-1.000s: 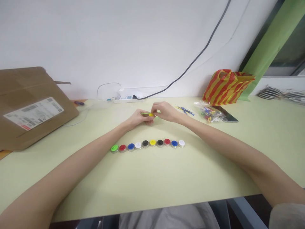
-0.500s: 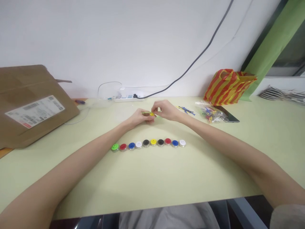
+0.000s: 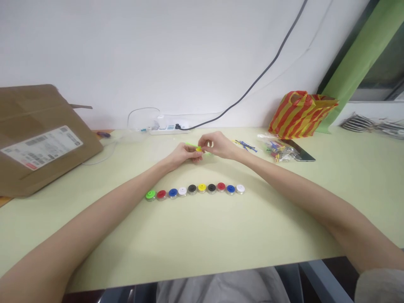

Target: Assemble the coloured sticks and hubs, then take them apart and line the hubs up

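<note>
Over the back middle of the table, my left hand [image 3: 185, 155] is closed around a small round piece with a yellow top [image 3: 198, 149]. My right hand [image 3: 219, 145] meets it from the right, thumb and index finger pinched beside the yellow top; what lies between those fingertips is too small to make out. A thin light-green strip [image 3: 191, 144] slants out above my left fingers towards the yellow piece. More light green shows under my right hand. Nearer to me, several small clear round containers with coloured lids stand in a curved row, including a yellow-lidded container [image 3: 202, 187].
Thin blue and yellow plastic pieces [image 3: 246, 146] lie right of my hands. Beyond are a clear bag of coloured pieces [image 3: 279, 150], a dark tablet [image 3: 301, 151] and a striped bag [image 3: 301, 115]. A cardboard box [image 3: 38, 113] leans at left; a power strip [image 3: 167, 129] lies behind.
The light-green strip has tilted, its left end now higher. Both hands stay together around the yellow-topped piece. The whole view has shifted slightly; the row of containers is unchanged.
</note>
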`<state>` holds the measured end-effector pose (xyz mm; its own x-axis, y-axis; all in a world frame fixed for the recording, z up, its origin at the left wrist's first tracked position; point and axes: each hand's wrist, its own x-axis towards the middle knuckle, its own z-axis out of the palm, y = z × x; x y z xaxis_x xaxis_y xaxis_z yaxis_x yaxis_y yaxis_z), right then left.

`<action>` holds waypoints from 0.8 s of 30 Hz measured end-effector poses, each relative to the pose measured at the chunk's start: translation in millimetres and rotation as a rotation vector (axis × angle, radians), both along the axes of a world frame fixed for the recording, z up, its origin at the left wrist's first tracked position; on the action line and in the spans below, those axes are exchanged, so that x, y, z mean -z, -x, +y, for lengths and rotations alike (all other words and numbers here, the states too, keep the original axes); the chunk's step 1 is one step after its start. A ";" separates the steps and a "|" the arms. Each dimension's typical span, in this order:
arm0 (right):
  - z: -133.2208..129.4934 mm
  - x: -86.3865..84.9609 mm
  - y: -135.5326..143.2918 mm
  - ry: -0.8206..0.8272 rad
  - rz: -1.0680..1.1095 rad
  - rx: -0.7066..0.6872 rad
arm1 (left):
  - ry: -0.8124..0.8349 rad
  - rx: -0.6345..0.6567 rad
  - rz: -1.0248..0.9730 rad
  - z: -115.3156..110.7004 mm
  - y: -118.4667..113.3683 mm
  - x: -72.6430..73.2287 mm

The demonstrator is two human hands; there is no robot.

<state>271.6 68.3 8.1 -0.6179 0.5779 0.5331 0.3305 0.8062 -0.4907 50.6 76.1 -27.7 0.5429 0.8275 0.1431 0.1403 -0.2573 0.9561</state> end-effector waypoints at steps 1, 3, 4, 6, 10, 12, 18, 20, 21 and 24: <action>-0.2 -0.7 -0.4 -0.001 -0.003 -0.001 | 0.002 -0.005 0.003 -0.7 -0.2 -0.5; -0.6 -2.4 -1.2 -0.006 -0.008 0.000 | 0.003 -0.013 0.004 -1.7 -0.4 -1.1; -0.8 -3.2 -1.7 -0.004 -0.008 0.001 | 0.003 -0.014 0.003 -2.1 -0.4 -1.2; -0.9 -4.4 -2.5 0.017 -0.003 -0.002 | 0.002 -0.012 0.000 -2.4 -0.3 -0.9; -2.9 -7.5 -3.4 0.094 0.012 0.005 | -0.004 -0.006 -0.003 -1.6 -0.6 0.7; -5.0 -9.8 -3.7 0.133 0.016 0.010 | -0.008 -0.007 -0.005 -1.1 -0.6 1.3; -6.9 -12.2 -3.5 0.323 0.059 -0.063 | -0.023 -0.002 0.006 -3.0 0.4 0.5; -3.9 -9.5 -3.0 0.378 0.077 -0.075 | -0.019 -0.009 0.018 -4.1 0.7 0.3; -1.9 -7.6 -2.6 0.396 0.086 -0.072 | -0.016 -0.011 0.021 -4.6 0.8 0.3; 4.6 -0.3 -1.6 0.450 0.113 -0.047 | -0.009 -0.006 0.021 -5.4 0.9 0.6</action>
